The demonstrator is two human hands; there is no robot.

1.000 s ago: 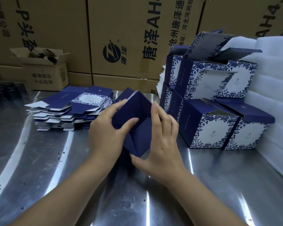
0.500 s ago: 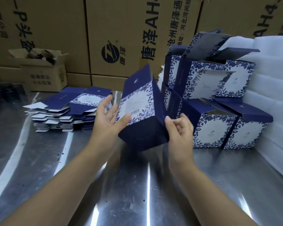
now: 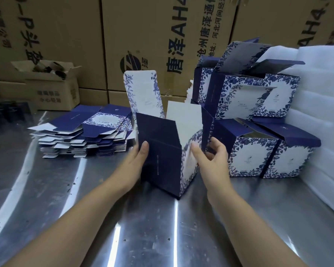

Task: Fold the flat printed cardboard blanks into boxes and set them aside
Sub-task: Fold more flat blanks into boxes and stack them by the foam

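A navy and floral printed box point(image 3: 162, 160) stands upright on the metal table point(image 3: 162, 228), its top flaps open and pointing up. My left hand point(image 3: 137, 160) grips its dark left side, thumb on the front face. My right hand point(image 3: 210, 158) touches its white floral right side with fingers spread. A stack of flat blanks point(image 3: 85, 132) lies at the left. Several folded boxes point(image 3: 258, 122) with open lids are piled in two layers at the right.
Large brown cartons point(image 3: 143, 35) form a wall at the back. A small open carton point(image 3: 50, 87) sits back left. White foam sheets point(image 3: 326, 112) rise along the right edge. Dark items point(image 3: 4, 110) sit at the far left.
The box was held tilted in the air with its bottom being closed; it has been turned upright and now stands on the table, both hands at its sides.
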